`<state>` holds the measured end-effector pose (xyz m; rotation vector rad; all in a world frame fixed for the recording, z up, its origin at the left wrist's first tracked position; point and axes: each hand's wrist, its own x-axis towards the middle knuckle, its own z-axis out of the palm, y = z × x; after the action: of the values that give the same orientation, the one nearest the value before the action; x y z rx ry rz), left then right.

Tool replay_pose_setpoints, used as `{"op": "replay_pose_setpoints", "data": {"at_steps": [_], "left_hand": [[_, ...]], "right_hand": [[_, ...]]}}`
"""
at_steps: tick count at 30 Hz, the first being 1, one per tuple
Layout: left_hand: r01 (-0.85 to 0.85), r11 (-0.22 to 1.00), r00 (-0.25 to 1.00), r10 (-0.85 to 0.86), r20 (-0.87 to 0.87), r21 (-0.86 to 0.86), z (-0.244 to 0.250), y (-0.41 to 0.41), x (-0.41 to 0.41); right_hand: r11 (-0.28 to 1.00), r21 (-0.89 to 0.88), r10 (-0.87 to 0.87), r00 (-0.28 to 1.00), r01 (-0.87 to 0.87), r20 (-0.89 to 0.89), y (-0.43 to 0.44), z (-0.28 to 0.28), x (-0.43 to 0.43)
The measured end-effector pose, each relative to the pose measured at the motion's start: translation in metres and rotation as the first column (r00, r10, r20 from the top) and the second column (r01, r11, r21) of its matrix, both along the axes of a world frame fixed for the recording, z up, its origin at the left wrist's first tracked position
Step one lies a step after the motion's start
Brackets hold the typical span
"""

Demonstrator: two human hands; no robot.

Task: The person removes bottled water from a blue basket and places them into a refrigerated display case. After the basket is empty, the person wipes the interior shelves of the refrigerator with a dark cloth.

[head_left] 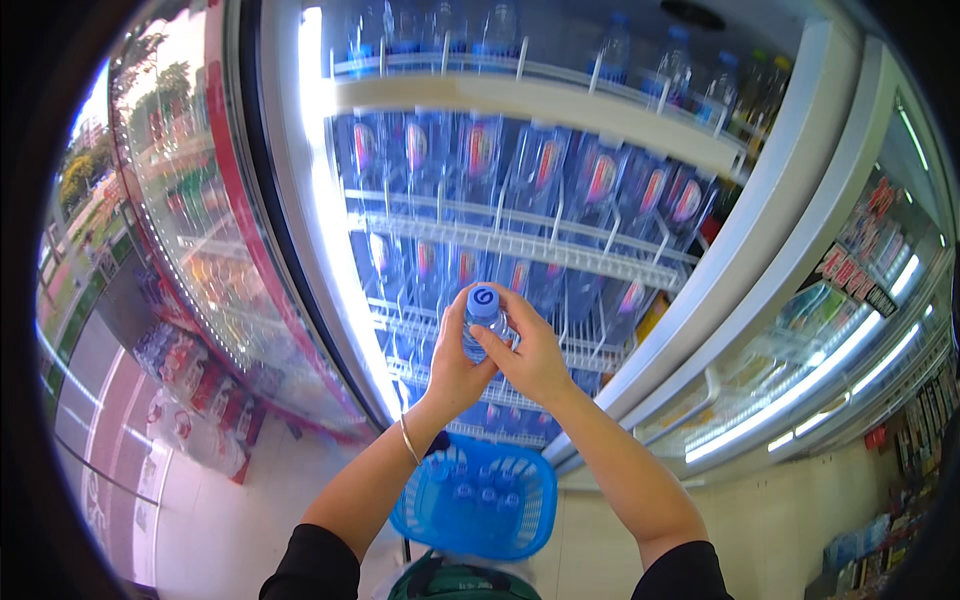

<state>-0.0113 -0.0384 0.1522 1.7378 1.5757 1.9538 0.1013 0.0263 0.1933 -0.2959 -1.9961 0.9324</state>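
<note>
Both of my hands are closed around a clear plastic water bottle (484, 319) with a blue cap, held upright before the cooler shelves. My left hand (456, 360) wraps its left side, and my right hand (531, 349) grips the right side with the thumb across the front. Behind them, a wire shelf (525, 244) of the drinks cooler carries rows of clear bottles (476, 150) with pink and blue labels. Below my hands, a blue plastic basket (472, 551) holds several blue-capped bottles (487, 495). Its far end is partly behind my left forearm.
At the left stands the open glass cooler door (217, 225) with a red edge. Shrink-wrapped bottle packs (184, 367) are stacked on the floor beyond it. The white cooler frame (720, 255) and another lit display cooler (810, 360) stand at the right.
</note>
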Motion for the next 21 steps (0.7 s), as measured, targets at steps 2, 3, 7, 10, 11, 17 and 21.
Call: {"op": "replay_pose_setpoints", "data": {"at_steps": [2, 3, 7, 10, 11, 17, 21], "left_hand": [[0.017, 0.996, 0.999, -0.014, 0.031, -0.093, -0.05, -0.008, 0.0], [0.027, 0.99, 0.999, -0.021, 0.047, -0.137, -0.074, -0.014, -0.001], [0.083, 0.963, 0.995, -0.064, 0.082, -0.257, -0.17, -0.039, -0.005], [0.141, 0.912, 0.986, -0.094, 0.138, -0.386, -0.237, -0.064, -0.012], [0.155, 0.888, 0.983, -0.094, 0.159, -0.432, -0.257, -0.074, -0.014], [0.09, 0.657, 0.995, -0.084, 0.046, -0.749, -0.378, -0.133, -0.033], [0.106, 0.548, 0.994, -0.027, 0.109, -0.83, -0.427, -0.151, -0.035]], "right_hand": [[0.995, -0.098, -0.026, 0.997, 0.032, 0.069, -0.011, -0.039, 0.0], [0.988, -0.144, -0.036, 0.994, 0.05, 0.105, -0.018, -0.058, 0.0], [0.969, -0.209, -0.084, 0.97, 0.133, 0.23, -0.038, -0.148, -0.005], [0.937, -0.285, -0.094, 0.933, 0.201, 0.347, -0.057, -0.223, -0.011], [0.925, -0.316, -0.082, 0.923, 0.212, 0.377, -0.064, -0.246, -0.013], [0.953, -0.227, -0.044, 0.83, 0.202, 0.555, -0.106, -0.392, -0.024], [0.987, -0.052, -0.084, 0.756, 0.154, 0.649, -0.124, -0.447, -0.031]]}}
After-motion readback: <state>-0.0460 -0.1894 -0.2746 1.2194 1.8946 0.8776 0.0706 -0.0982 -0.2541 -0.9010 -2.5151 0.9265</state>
